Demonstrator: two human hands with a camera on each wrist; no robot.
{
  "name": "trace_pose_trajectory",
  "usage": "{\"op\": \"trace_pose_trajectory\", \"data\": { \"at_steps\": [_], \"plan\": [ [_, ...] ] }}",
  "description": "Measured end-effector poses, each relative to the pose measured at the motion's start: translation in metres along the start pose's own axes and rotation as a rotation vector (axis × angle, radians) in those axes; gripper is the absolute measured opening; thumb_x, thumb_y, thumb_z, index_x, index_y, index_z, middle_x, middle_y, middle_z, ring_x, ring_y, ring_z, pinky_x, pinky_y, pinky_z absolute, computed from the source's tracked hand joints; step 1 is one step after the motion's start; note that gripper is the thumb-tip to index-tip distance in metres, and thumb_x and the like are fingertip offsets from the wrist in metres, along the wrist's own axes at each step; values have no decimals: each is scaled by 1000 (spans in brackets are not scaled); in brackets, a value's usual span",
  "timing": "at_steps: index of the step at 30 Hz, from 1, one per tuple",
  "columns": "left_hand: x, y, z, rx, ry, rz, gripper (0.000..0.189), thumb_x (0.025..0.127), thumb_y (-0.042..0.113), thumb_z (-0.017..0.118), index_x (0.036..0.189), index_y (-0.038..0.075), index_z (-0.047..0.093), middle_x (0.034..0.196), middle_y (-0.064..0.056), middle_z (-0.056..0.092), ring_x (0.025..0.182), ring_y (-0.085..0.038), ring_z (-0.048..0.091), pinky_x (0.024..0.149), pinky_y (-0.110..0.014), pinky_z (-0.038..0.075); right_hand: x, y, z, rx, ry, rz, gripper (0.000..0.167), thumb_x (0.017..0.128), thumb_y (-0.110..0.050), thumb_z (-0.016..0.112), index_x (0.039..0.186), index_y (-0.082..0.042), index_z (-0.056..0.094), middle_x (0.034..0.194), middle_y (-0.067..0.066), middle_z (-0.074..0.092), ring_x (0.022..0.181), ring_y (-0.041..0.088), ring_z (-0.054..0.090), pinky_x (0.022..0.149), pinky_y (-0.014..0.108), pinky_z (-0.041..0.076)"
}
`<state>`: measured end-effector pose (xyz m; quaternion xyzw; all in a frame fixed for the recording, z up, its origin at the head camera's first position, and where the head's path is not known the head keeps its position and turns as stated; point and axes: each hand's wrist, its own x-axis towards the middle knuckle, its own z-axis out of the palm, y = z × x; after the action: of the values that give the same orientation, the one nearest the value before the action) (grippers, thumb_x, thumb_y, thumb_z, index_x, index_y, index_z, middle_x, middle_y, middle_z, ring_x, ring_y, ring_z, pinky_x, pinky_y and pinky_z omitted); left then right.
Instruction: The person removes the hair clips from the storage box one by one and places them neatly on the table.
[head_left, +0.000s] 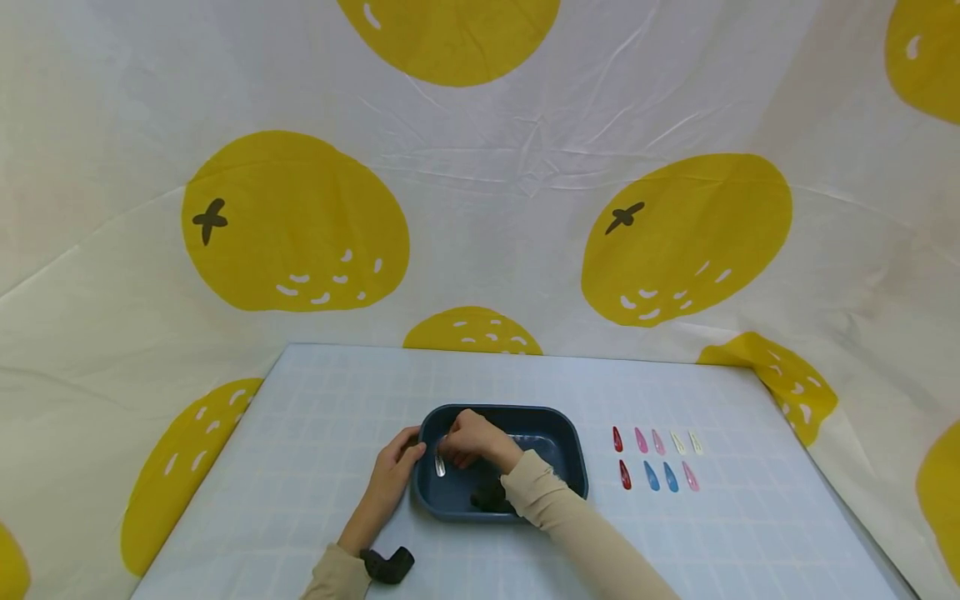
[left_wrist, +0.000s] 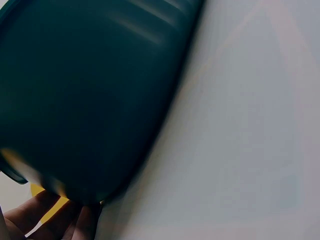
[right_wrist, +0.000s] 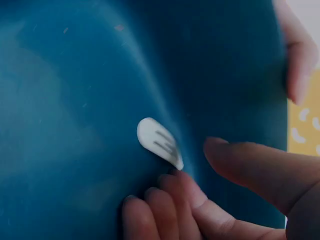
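Note:
A dark blue tray [head_left: 495,515] lies on the table. At its left end my left hand [head_left: 393,467] grips the rim, its fingers [left_wrist: 65,217] against the outside wall in the left wrist view. My right hand [head_left: 476,439] is inside the tray, bent down at the left end. A white snap hair clip [right_wrist: 157,140] lies on the tray floor by the side wall. The right fingertips [right_wrist: 186,187] are right at the clip's narrow tip, while the thumb [right_wrist: 245,160] stands apart from it.
Right of the tray, hair clips lie in two rows: red [head_left: 618,439], pink [head_left: 641,440] and pale yellow [head_left: 678,442] ones behind; red [head_left: 626,474], blue [head_left: 651,476] and pink [head_left: 691,476] in front. A cloth with yellow fruit prints [head_left: 296,221] hangs behind the table.

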<state>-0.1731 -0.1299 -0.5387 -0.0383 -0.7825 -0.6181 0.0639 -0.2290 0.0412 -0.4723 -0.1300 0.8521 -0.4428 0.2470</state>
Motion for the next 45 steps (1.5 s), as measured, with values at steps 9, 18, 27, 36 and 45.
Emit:
{"op": "trace_pose_trajectory", "data": {
  "at_steps": [9,18,27,36,45],
  "plan": [
    [-1,-1,-1,-13,-6,-16,29,100,18,56,125,7,65,121,-7,67,108,-18,62,94,-23,47,2,-4,9,-214,40,-1,23,80,-8,76,60,0,68,54,8,62,48,21,61,46,31,51],
    [1,-1,-1,-12,-9,-16,29,100,18,56,126,7,65,123,-7,66,111,-19,61,95,-24,47,0,-6,7,-193,39,17,24,80,-6,74,59,0,65,55,10,62,51,23,64,49,34,54],
    [0,2,-2,-32,-10,-29,29,99,17,57,125,7,65,124,-7,66,111,-19,61,94,-24,48,2,0,0,-94,11,14,25,81,-7,72,58,-5,63,55,7,61,50,21,63,50,33,56],
    [0,2,-1,-27,-7,-13,30,99,18,56,126,6,64,124,-10,66,110,-19,62,94,-24,48,-11,-10,-9,-23,-44,-70,28,85,-6,71,59,-3,61,56,7,57,50,21,60,53,36,58],
    [2,5,-1,-18,-16,-46,30,101,10,53,127,-1,61,127,-15,64,113,-22,60,94,-22,47,-35,-30,-30,-67,-44,-159,20,87,-8,71,68,-3,67,57,5,58,52,19,61,55,34,57]
  ]
}}
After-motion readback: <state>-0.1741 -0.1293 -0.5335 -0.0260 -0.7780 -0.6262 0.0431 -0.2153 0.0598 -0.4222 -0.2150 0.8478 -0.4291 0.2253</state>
